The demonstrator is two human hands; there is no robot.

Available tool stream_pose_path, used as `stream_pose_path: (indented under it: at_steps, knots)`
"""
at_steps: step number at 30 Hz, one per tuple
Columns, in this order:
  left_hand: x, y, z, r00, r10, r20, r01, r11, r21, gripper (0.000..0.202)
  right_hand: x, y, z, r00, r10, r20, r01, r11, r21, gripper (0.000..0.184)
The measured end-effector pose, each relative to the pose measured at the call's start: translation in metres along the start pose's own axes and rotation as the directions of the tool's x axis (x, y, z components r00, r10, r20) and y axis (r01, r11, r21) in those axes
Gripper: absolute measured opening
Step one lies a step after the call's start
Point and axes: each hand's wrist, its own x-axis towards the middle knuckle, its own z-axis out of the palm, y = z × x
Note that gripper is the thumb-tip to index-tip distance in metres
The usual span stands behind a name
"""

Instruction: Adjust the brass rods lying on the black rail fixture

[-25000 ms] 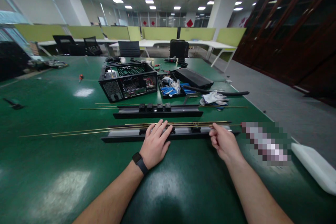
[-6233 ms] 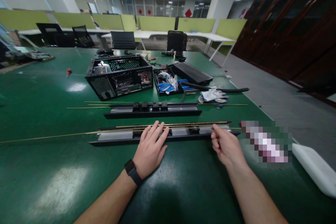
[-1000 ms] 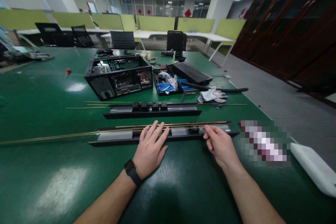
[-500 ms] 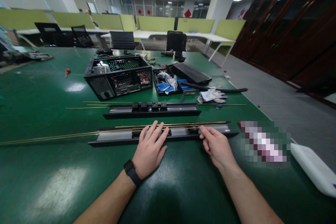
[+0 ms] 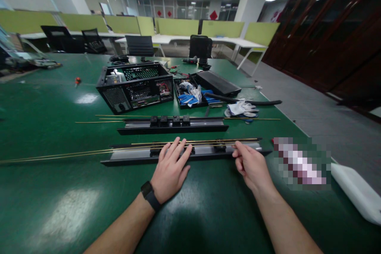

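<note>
In front of me lies a black channel-shaped rail (image 5: 131, 162) with a pale inner strip and black blocks (image 5: 220, 145) in it. Several thin brass rods (image 5: 205, 141) run lengthwise over it, some reaching far out to the left. My left hand (image 5: 171, 170) rests across the rods and rail, fingers spread, palm down; it hides part of the blocks. Toward the rail's right end, my right hand (image 5: 251, 162) pinches the end of a thin brass rod between thumb and forefinger. Behind stands a second black rail (image 5: 202, 127) with black blocks and brass rods.
Farther back are an open black computer case (image 5: 133, 87), a tray with gloves (image 5: 190, 94), a black panel (image 5: 218, 82), a black strip (image 5: 256, 102) and white gloves (image 5: 241, 108). At right lie a blurred-out item (image 5: 300, 162) and a white object (image 5: 354, 192).
My right hand has slid a little to the right along the rail, still pinching. My left hand stays in place on the rods.
</note>
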Motion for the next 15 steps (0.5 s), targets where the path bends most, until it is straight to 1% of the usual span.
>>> stream_pose_path:
  at_steps: [3, 5, 7, 10, 12, 13, 15]
  knots:
    - [0.000, 0.000, 0.000, 1.000, -0.003, 0.001, 0.003, 1.000, 0.000, 0.059, -0.001, -0.002, 0.000, 0.999, 0.026, 0.039, -0.024, 0.998, -0.058, 0.046]
    - [0.000, 0.000, 0.000, 1.000, -0.004, -0.001, 0.004, 1.000, -0.001, 0.059, 0.001, -0.003, -0.003, 0.998, 0.037, 0.047, -0.036, 0.999, -0.036, 0.045]
    - [0.000, 0.000, 0.001, 1.000, -0.003, -0.007, 0.003, 1.000, -0.002, 0.060, 0.005, -0.005, -0.008, 1.000, 0.029, 0.001, -0.029, 0.999, 0.030, 0.043]
    - [0.000, 0.000, 0.001, 1.000, -0.003, -0.008, 0.003, 1.000, -0.005, 0.060, 0.011, -0.006, -0.014, 0.993, 0.027, -0.111, -0.013, 0.992, 0.126, 0.041]
    - [0.000, 0.000, 0.001, 1.000, -0.006, -0.005, 0.006, 1.000, -0.005, 0.060, 0.012, -0.006, -0.015, 0.988, 0.042, -0.147, -0.019, 0.988, 0.151, 0.041]
    - [0.000, 0.000, 0.000, 1.000, -0.007, -0.005, 0.007, 1.000, -0.005, 0.061, 0.011, -0.006, -0.014, 0.989, 0.052, -0.136, -0.033, 0.989, 0.143, 0.042]
    - [0.000, 0.000, 0.000, 1.000, -0.006, -0.007, 0.006, 1.000, -0.003, 0.061, 0.008, -0.004, -0.010, 0.995, 0.073, -0.070, -0.066, 0.993, 0.098, 0.044]
